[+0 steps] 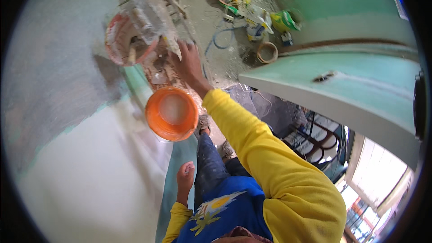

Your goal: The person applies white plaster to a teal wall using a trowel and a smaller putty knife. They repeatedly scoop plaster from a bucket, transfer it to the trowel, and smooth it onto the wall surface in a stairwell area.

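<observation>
My right hand [190, 65] reaches forward over a plaster-spattered plank [157, 65], its fingers apart and nothing seen in them. Just left of it stands a pinkish-red bucket [112, 40], smeared with plaster. A flat plastering trowel [146, 18] lies across the bucket's rim, and a wooden handle [132, 55] sticks up inside. Nearer to me is an orange bucket [152, 116] holding whitish liquid; neither hand touches it. My left hand [185, 177] hangs low by my body, beside the wall, with its fingers curled in and nothing visible in them.
A partly coated wall [85, 166] runs along my left. To the right juts a pale green door-like panel [333, 74]. Bags [282, 21], a round tub [267, 52] and a blue hose [218, 40] lie on the dusty floor ahead. Stacked dark-framed items [315, 139] stand at right.
</observation>
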